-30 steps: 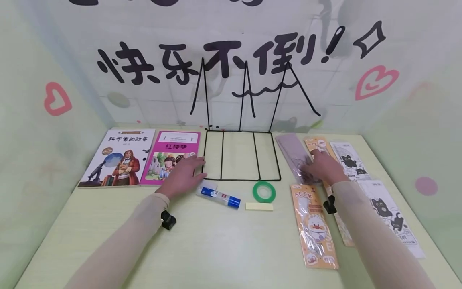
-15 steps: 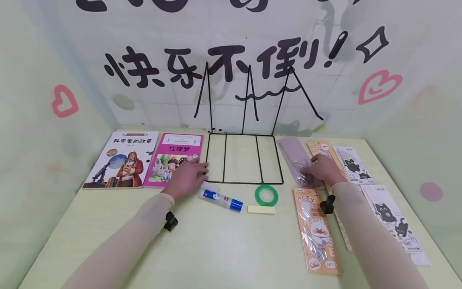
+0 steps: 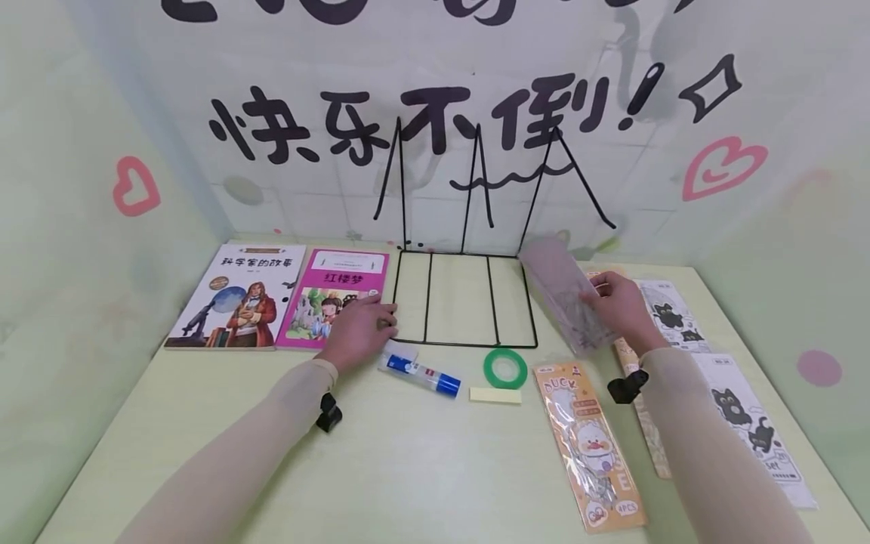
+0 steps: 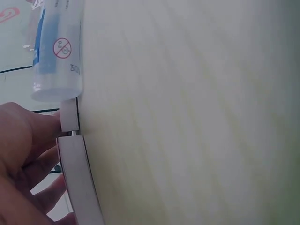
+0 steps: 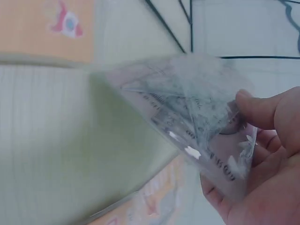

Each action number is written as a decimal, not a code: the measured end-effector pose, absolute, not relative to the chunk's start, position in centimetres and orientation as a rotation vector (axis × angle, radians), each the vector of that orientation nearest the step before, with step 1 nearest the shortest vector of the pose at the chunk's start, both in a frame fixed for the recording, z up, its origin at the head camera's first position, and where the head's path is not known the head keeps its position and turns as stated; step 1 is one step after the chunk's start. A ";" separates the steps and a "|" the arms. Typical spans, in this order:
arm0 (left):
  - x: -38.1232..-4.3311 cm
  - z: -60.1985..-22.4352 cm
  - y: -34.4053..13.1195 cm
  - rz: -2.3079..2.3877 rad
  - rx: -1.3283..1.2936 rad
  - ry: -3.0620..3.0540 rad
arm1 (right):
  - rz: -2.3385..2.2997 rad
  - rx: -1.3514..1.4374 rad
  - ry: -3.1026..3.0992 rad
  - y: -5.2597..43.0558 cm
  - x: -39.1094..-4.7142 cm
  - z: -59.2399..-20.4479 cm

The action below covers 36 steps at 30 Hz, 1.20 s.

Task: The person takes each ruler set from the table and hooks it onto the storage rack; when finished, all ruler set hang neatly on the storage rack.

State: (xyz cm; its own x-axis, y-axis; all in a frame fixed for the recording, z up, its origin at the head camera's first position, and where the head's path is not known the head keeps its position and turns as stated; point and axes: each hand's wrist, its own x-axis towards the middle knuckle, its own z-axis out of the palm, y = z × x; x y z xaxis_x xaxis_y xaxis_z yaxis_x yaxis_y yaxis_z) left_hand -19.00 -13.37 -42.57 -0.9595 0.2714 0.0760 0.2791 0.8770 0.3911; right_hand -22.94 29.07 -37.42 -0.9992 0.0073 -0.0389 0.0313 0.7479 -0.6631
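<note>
My right hand (image 3: pixel 621 306) pinches the right edge of a clear, purple-backed ruler set packet (image 3: pixel 567 295), lifted and tilted beside the wire rack. In the right wrist view, the triangle and printed numbers of the packet (image 5: pixel 187 122) show through the plastic, with the thumb on its near side. My left hand (image 3: pixel 359 331) rests with loosely bent fingers at the lower right corner of the pink book (image 3: pixel 336 291), near the black wire rack (image 3: pixel 430 298). Beside it lies a glue stick (image 3: pixel 420 375) with a blue cap. Close to the left thumb is a small whitish block (image 4: pixel 70 115).
A white storybook (image 3: pixel 238 298) lies at the left. Green tape (image 3: pixel 505 369) and a pale yellow strip (image 3: pixel 495 396) sit at the middle. An orange duck packet (image 3: pixel 591 446), another orange packet (image 3: pixel 649 423) and black-cat packets (image 3: pixel 744 423) lie at the right. Walls enclose the table.
The purple packet has risen off the table in my right hand. The front duck packet has slid slightly left. My left hand stays by the pink book, and the head view has shifted a little.
</note>
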 end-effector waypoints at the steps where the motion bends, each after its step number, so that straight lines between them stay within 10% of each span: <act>1: -19.0 -42.6 -13.3 -0.645 -0.434 -3.023 | -1.127 0.028 2.912 29.0 -22.8 -37.2; 36: -18.6 -42.4 -13.6 -0.813 -0.390 -3.031 | -1.830 -0.600 2.373 15.0 -15.9 -31.9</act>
